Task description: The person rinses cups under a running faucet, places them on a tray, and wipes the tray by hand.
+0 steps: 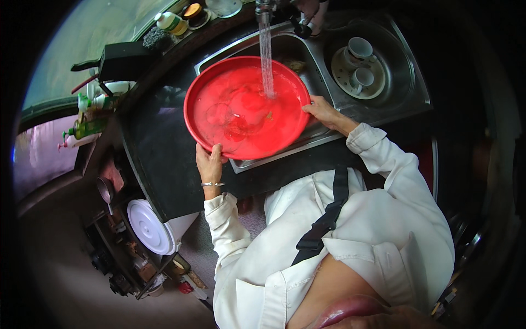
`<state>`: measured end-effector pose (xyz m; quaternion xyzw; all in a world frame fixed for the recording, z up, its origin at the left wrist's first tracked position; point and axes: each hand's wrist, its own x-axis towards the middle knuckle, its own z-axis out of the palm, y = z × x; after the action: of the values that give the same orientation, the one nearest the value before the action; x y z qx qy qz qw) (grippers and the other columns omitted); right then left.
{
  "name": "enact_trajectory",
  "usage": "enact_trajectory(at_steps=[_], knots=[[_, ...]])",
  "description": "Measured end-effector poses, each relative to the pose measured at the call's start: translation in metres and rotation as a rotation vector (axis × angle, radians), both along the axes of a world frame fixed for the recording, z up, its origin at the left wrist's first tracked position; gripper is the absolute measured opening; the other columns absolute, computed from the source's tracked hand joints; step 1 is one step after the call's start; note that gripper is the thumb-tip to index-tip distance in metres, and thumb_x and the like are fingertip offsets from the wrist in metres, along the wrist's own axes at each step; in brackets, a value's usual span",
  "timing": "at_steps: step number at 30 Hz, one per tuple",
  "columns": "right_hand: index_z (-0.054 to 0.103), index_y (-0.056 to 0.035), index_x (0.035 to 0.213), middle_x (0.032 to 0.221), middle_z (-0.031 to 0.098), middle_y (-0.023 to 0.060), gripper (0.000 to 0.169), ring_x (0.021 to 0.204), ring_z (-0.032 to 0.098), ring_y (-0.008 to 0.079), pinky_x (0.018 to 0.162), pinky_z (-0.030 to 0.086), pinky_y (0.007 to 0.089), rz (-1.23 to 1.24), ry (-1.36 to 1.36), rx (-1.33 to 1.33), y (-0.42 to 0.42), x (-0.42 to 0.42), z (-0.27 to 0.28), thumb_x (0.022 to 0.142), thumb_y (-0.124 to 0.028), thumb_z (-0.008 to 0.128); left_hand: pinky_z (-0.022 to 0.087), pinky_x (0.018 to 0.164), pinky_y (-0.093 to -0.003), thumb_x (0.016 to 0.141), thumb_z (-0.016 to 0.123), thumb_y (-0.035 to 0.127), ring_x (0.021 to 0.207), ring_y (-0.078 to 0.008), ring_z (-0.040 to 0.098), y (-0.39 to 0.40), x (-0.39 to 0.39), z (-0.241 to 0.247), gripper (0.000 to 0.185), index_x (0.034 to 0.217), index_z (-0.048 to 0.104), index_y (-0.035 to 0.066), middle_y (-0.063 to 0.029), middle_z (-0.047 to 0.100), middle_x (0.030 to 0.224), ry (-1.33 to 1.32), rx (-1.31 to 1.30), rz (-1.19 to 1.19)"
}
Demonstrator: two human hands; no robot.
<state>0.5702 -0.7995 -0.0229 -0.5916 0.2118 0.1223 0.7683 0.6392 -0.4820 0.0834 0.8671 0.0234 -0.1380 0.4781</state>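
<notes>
Both my hands grip a round red basin (pixel 190 107) by its rim, over the left bowl of a steel double sink (pixel 318 88). My left hand (pixel 209 160) has its thumb over the near left rim. On the right side, my right hand (pixel 324 111) pinches the edge. A stream of water (pixel 267 61) falls from the faucet (pixel 264 11) into the basin. Rippling water covers the basin's floor, with a few small bits in it. The fingers under the rim are mostly hidden.
In the right sink bowl, a plate (pixel 377 88) holds two cups (pixel 361 48). A knife block (pixel 123 61), a scouring pad (pixel 157 39) and several bottles (pixel 174 24) line the window side. A lidded white bucket (pixel 150 226) stands below the black counter (pixel 156 164).
</notes>
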Motion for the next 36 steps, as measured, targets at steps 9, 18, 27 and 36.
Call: enact_trajectory(at_steps=[9,18,27,36], knots=[[0.046,0.0048,0.093,0.076,0.054,0.023,0.029,0.072,0.056,0.0347,0.065,0.044,0.0402,0.027,-0.225,-0.85,-0.06,0.0,0.039,0.073,-0.016,0.052,0.054,0.074,-0.042,0.083,0.046,-0.001,0.094,-0.0296,0.058,-0.032,-0.008,-0.096,0.034,0.117,0.04,0.0,-0.0163,0.054,0.112,0.768,-0.774,0.199],[0.043,0.0041,0.109,0.081,0.057,0.026,0.036,0.075,0.057,0.0395,0.062,0.046,0.0407,-0.037,-0.384,-1.141,-0.052,-0.017,0.067,0.076,-0.007,0.053,0.032,0.096,-0.0591,0.073,0.038,-0.01,0.114,-0.0409,0.042,-0.089,0.015,-0.167,0.042,0.115,0.038,-0.005,-0.0231,0.046,0.119,1.104,-0.95,0.532],[0.042,0.0032,0.109,0.089,0.056,0.026,0.034,0.079,0.057,0.041,0.066,0.047,0.0411,-0.171,-0.504,-1.008,-0.057,0.014,0.033,0.078,-0.008,0.052,0.034,0.094,-0.0581,0.07,0.041,-0.005,0.107,-0.0389,0.047,-0.085,0.046,-0.154,0.042,0.112,0.04,-0.003,-0.021,0.049,0.115,0.953,-1.204,0.451],[0.047,0.0044,0.099,0.085,0.059,0.0131,0.025,0.071,0.057,0.0176,0.063,0.047,0.0291,-0.022,-0.264,-0.491,-0.05,0.029,-0.024,0.079,-0.01,0.053,0.053,0.063,-0.0292,0.08,0.051,0.001,0.079,-0.0173,0.057,-0.034,-0.008,-0.057,0.035,0.113,0.04,0.001,-0.0103,0.054,0.1,0.305,-0.662,0.176]])
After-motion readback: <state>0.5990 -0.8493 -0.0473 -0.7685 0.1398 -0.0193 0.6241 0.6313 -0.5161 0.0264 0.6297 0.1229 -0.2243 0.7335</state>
